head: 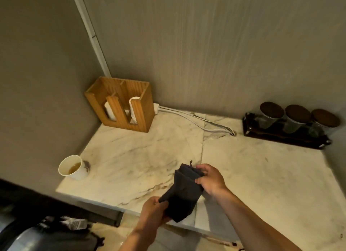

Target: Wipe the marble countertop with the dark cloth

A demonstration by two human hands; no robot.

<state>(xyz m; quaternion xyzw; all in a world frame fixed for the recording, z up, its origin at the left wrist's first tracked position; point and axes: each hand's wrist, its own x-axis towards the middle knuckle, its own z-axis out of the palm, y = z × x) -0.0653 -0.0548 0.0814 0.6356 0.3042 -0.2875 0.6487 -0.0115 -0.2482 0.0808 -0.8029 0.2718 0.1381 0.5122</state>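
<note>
Both hands hold the cloth (pixel 184 192) up in the lower middle of the frame, just above the front edge of the table (pixel 262 175). Right hand (pixel 210 179) pinches the upper end, fingers curled closed over its top corner, where a small loop sticks up. Left hand (pixel 154 210) is closed on the lower end, with one corner of the fabric poking out above its thumb. Folded into a thick dark pad, the cloth slants between the two grips and seems not to be touching the marble.

By the look of it, the step in hand is preparing the cloth, folding or refolding it; wiping has not begun. The next move calls for settling the pad into one hand and pressing it flat on the marble. At lower left a cup (pixel 72 168) with brownish liquid stands by a dark smudge (pixel 86 165), a likely spot to wipe. A wooden holder (pixel 121 104) in the upper-left corner, cables (pixel 196 119) and a tray of jars (pixel 292 130) at right would need working around.
</note>
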